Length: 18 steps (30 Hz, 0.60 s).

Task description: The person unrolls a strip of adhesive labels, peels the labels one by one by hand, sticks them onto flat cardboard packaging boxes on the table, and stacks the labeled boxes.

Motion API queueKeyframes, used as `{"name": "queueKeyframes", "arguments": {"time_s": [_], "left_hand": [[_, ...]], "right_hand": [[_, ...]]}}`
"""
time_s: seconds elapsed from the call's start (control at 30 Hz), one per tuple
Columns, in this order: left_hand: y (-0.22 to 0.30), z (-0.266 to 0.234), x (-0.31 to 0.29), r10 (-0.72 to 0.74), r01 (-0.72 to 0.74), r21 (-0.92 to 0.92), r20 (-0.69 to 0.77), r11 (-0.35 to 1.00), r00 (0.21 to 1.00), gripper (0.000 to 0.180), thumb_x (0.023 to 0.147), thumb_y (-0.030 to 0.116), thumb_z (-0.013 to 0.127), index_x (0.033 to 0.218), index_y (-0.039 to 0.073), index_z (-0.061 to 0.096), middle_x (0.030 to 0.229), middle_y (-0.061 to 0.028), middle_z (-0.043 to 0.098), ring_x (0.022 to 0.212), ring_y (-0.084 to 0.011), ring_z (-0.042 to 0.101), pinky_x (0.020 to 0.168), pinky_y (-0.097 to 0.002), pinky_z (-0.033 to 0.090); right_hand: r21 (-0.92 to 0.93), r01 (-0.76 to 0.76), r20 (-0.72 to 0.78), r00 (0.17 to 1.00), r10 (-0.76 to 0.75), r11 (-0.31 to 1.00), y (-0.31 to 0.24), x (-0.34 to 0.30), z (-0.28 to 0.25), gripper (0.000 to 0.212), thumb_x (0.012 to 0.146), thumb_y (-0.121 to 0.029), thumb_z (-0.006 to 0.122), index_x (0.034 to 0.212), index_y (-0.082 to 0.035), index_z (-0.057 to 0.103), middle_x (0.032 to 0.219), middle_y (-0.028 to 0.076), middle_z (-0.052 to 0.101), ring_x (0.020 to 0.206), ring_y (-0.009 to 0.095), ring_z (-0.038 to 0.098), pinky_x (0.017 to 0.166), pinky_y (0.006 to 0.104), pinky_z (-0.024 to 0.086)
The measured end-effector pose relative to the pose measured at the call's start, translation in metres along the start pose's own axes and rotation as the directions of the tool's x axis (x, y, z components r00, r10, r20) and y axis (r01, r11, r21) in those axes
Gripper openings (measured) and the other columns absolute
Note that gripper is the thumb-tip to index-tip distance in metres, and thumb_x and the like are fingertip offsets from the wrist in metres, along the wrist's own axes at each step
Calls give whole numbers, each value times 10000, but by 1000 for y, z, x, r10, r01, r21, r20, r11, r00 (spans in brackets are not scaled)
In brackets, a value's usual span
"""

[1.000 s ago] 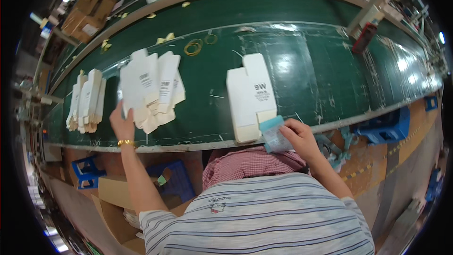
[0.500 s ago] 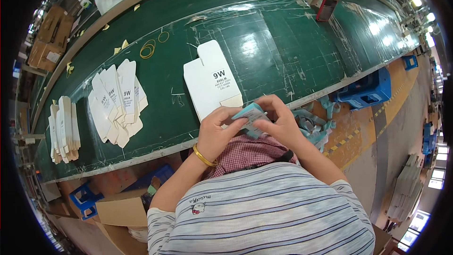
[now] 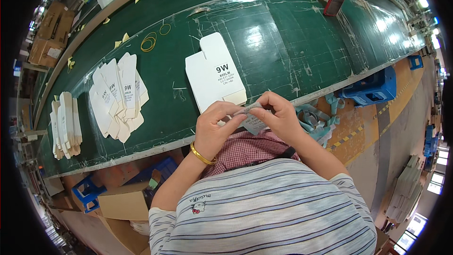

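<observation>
Just in front of my body, past the table edge, a small pale grey-blue label strip [image 3: 255, 124] with dark print hangs between my hands. My left hand [image 3: 213, 125] is closed, its thumb and forefinger pinching the strip's left side. At the upper right part of it, my right hand [image 3: 281, 117] pinches too, thumb against bent forefinger. Beyond my left fingers lies a flat stack of white folded cartons [image 3: 213, 73], with black print on the top one and its near edge at my hand.
More flat cartons lie fanned [image 3: 118, 97] and bundled [image 3: 66, 125] on the green table [image 3: 163, 113]. Yellow rubber bands [image 3: 148, 42] lie behind. A red-edged phone [image 3: 336, 0] leans at the far right. Pale blue backing strip [image 3: 314, 120] is heaped beside blue stools [image 3: 373, 87].
The label strip has turned and bent downward: its blue folded-up side no longer shows, and more of its printed face does. My fingers have come closer together at its top. The view has shifted slightly.
</observation>
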<state>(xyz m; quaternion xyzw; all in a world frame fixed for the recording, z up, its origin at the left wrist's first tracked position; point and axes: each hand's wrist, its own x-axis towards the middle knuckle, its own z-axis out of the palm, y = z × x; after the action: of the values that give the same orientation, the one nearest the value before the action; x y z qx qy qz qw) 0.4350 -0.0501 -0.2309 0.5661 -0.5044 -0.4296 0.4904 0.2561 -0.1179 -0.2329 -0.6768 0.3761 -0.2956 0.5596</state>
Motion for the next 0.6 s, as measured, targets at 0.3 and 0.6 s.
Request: {"name": "queueKeyframes", "arguments": {"time_s": [0.3, 0.6], "left_hand": [[-1, -4, 9, 16, 3, 129, -145, 992, 989, 167, 818, 55, 662, 973, 38, 719, 880, -88, 681, 763, -147, 629, 647, -256, 493], [-21, -34, 21, 134, -70, 239, -264, 969, 955, 216, 811, 31, 648, 1022, 35, 695, 875, -94, 655, 753, -186, 618, 650, -277, 490]], "right_hand": [[-45, -66, 74, 995, 69, 997, 12, 0, 9, 252, 884, -227, 624, 840, 14, 567, 763, 110, 584, 655, 176, 541, 612, 300, 442], [219, -371, 77, 929, 363, 903, 9, 24, 23, 225, 952, -195, 544, 994, 6, 634, 814, -5, 612, 699, 38, 508, 618, 202, 433]]}}
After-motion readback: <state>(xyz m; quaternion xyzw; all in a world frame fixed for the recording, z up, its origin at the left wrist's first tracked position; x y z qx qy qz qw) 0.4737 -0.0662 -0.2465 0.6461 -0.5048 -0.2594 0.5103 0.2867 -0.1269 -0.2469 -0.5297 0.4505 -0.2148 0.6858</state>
